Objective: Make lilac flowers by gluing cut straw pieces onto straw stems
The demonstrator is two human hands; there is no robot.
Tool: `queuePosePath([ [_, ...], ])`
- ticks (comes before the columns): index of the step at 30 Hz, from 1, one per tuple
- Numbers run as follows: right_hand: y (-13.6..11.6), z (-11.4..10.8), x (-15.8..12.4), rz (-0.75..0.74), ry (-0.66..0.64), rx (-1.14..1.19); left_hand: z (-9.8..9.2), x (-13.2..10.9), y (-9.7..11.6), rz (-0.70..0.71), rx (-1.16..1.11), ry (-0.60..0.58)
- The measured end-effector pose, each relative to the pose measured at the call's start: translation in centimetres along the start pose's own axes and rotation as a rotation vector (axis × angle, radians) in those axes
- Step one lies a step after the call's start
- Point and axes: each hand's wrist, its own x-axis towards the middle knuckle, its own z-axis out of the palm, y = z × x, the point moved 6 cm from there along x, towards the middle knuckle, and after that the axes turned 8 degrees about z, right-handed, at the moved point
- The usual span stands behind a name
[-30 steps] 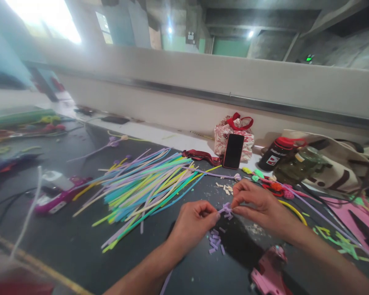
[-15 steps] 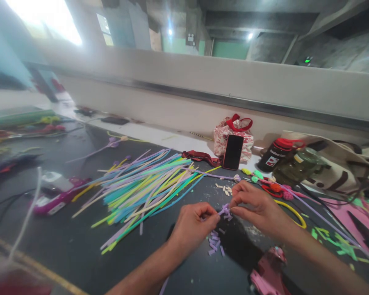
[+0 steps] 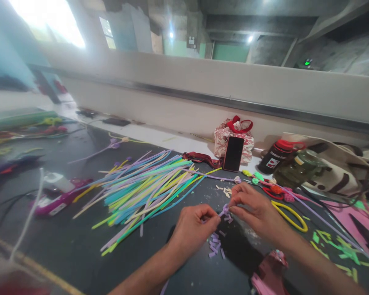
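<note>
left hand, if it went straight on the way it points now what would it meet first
Beyond the purple piece it pinches, the left hand would probably meet the right hand first; depth is unclear in this single view, so it might pass slightly below.

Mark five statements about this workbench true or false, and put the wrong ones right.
1. The left hand and the right hand both pinch a small lilac piece. True.
2. The phone lies flat, screen down. False: it stands upright with its dark screen showing, in front of the red-and-white bag.
3. The bottle with a red lid is to the right of the phone. True.
4. The yellow loop lies left of the colourful strips. False: it lies to their right, beside the right forearm.
5. Short lilac offcuts lie on the dark tabletop. True.
</note>
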Motion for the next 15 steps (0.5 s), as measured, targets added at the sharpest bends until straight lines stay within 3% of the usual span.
queuePosePath([
  [15, 0.34, 0.31, -0.40, -0.068, 0.052, -0.011, 0.45, 0.06, -0.93, -0.078, -0.107, -0.045],
])
